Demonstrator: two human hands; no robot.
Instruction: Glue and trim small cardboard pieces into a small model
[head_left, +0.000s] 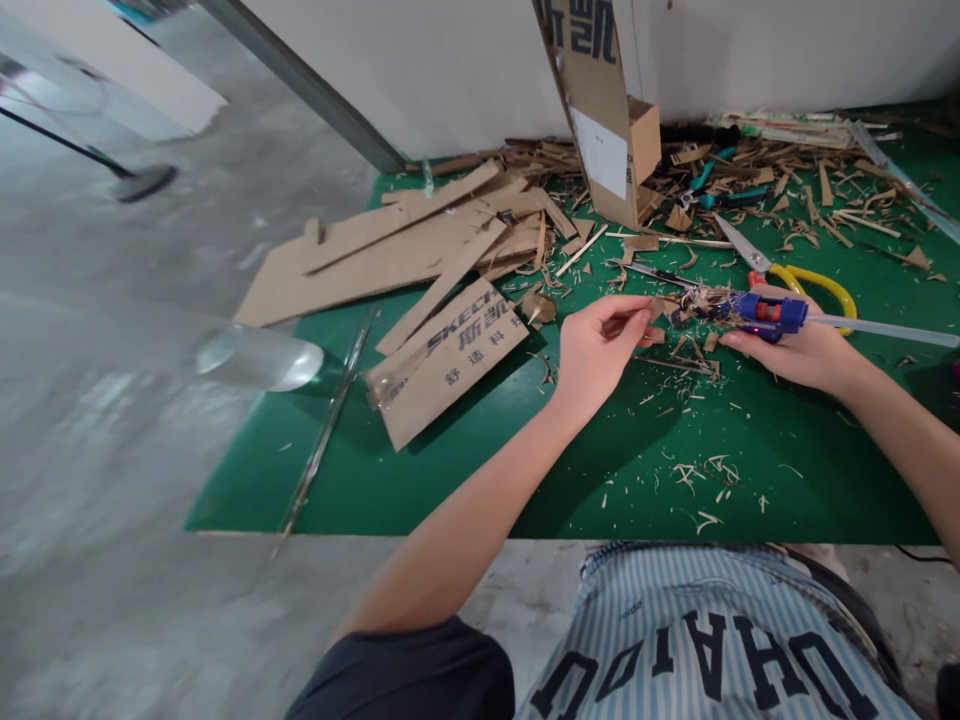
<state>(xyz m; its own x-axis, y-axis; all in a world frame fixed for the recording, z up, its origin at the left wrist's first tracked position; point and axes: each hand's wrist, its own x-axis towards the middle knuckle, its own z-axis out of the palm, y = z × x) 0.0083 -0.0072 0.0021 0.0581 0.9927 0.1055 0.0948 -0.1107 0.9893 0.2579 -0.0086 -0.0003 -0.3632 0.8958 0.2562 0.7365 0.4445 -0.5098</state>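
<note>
My right hand (806, 345) is wrapped round a blue hot glue gun (780, 314), whose nozzle points left and is matted with cardboard shreds. A translucent glue stick (885, 328) sticks out of its back end. Close to the nozzle, my left hand (606, 338) pinches a small piece of cardboard (657, 308) between thumb and fingers. Whether the nozzle touches that piece I cannot tell. Just behind the glue gun lie scissors (821, 290) with yellow handles, blades apart. Left of them rests a thin, dark-handled tool (652, 272), perhaps a knife.
A printed cardboard piece (457, 360) and long cardboard strips (405, 225) lie to the left. A tall cardboard piece (600, 130) stands upright at the back. Teal-handled pliers (712, 172) sit among scraps. A clear bottle (259, 360) is by the green table's (247, 490) left edge.
</note>
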